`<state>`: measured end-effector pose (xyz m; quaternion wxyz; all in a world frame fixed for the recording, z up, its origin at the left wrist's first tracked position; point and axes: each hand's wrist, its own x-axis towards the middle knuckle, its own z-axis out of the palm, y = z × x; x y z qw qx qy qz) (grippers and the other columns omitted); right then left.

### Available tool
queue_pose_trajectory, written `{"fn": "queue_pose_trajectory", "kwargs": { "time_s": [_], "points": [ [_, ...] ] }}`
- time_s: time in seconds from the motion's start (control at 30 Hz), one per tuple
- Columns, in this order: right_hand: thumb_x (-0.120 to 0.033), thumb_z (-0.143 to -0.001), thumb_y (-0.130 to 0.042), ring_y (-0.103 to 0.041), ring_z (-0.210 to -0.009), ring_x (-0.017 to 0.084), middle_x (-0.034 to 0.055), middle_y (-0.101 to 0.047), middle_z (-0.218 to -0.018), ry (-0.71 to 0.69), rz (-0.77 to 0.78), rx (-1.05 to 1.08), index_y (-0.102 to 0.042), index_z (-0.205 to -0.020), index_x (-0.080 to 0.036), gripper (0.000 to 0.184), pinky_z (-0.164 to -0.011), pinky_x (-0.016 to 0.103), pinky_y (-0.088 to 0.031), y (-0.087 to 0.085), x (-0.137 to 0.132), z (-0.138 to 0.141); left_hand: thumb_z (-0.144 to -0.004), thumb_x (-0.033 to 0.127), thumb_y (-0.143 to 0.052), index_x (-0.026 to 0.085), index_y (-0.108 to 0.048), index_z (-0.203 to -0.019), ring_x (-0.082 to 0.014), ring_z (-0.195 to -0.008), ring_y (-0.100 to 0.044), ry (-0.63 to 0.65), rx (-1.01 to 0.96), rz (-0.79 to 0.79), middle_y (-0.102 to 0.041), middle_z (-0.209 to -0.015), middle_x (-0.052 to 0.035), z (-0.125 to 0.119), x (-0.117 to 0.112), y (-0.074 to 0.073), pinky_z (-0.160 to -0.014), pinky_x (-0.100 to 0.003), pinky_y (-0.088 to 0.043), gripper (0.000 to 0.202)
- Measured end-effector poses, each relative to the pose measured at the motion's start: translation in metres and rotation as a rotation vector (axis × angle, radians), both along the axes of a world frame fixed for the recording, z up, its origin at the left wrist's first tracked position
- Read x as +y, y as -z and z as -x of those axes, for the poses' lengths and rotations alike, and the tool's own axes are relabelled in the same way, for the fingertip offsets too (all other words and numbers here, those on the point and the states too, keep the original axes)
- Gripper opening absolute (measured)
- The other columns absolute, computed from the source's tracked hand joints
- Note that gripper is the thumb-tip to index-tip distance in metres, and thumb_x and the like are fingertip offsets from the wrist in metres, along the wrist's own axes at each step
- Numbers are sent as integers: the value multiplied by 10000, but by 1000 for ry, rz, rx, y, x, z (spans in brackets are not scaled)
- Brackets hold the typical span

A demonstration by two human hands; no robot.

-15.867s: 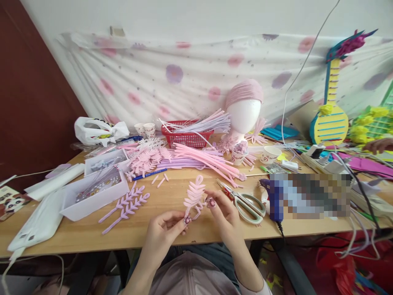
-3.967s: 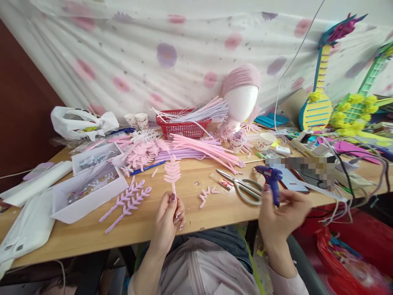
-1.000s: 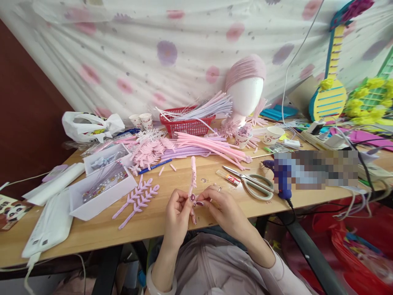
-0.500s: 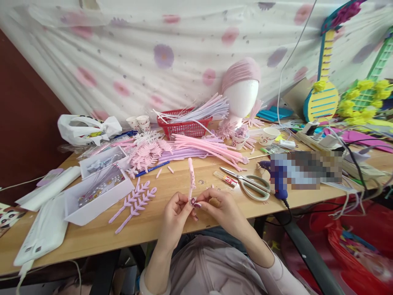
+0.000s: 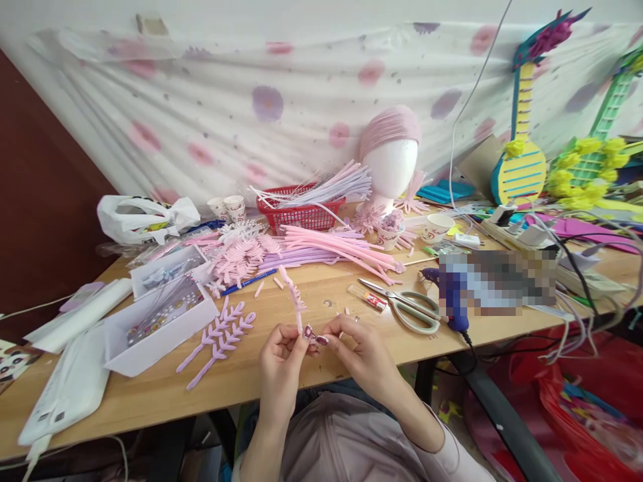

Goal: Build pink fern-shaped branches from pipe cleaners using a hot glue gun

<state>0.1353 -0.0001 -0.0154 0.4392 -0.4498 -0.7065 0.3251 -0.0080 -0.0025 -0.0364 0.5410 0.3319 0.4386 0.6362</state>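
A pink pipe cleaner sprig [image 5: 294, 294] stands up from my left hand [image 5: 284, 355], its thumb and fingers pinched around the lower stem. Short side loops run along one edge of the sprig. My right hand [image 5: 359, 345] is pinched close beside it, thumb against fingers near the left fingertips; whatever lies between them is too small to make out. To the left, two finished-looking lilac pipe cleaner sprigs [image 5: 221, 341] with paired leaf loops lie on the wooden table [image 5: 165, 398]. Small cut pink pieces [image 5: 259, 289] lie beyond my hands.
Scissors [image 5: 409, 308], a small lighter-like tube [image 5: 368, 298] and a blue glue gun [image 5: 455, 298] lie on the right. White boxes of beads [image 5: 161, 335] stand left. Behind are pink pipe cleaners [image 5: 336, 248], a red basket [image 5: 301, 217] and a foam head [image 5: 392, 164].
The sprig has tilted to the left, and its side loops show more clearly. My right fingertips have drawn slightly away from the left ones. The view has shifted a little.
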Motion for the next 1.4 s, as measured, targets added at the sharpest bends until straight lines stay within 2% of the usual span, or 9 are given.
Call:
{"fn": "queue_pose_trajectory", "kwargs": {
  "time_s": [0.4,0.6,0.83,1.07,1.3,1.4],
  "points": [
    [-222,-881,-569,-591,-689,150,18,-653,-726,53,-46,-1,-621,-762,-179,137,-672,235,-424,5,0,-4,-616,326,-813,140,-586,-671,-89,-527,-608,-11,-31,23,-680,-616,1,0,1,-2,-546,-180,-506,298],
    [-222,-916,-526,-605,-763,156,25,-665,-802,-10,-48,25,-646,-844,-191,143,-735,243,-436,3,0,-6,-622,329,-812,135,-594,-686,-124,-604,-642,30,-65,48,-708,-687,-36,0,2,-5,-564,-206,-518,298],
    [-219,-919,-511,-608,-766,158,27,-673,-813,-34,-27,20,-636,-835,-195,152,-740,253,-436,-1,-1,-8,-620,294,-818,129,-605,-674,-100,-581,-613,22,-85,18,-704,-687,-29,0,3,-4,-555,-189,-499,274],
    [-330,-876,-585,-598,-719,165,30,-666,-746,90,71,79,-669,-791,-173,198,-698,266,-443,4,-1,-8,-635,300,-809,119,-629,-658,-113,-609,-619,75,-87,25,-695,-673,-39,2,4,-5,-539,-183,-499,256],
    [-425,-853,-607,-609,-715,180,44,-661,-759,98,140,251,-655,-820,-167,264,-707,297,-479,10,4,-17,-635,340,-799,114,-648,-702,-115,-551,-621,91,-47,75,-724,-730,-76,1,3,-7,-463,-181,-468,280],
    [-431,-869,-585,-620,-728,188,53,-662,-772,77,159,255,-646,-832,-163,277,-726,312,-484,10,4,-21,-629,352,-795,119,-649,-711,-125,-555,-631,74,-26,71,-738,-794,-94,0,1,-10,-442,-188,-463,287]
  ]
}}
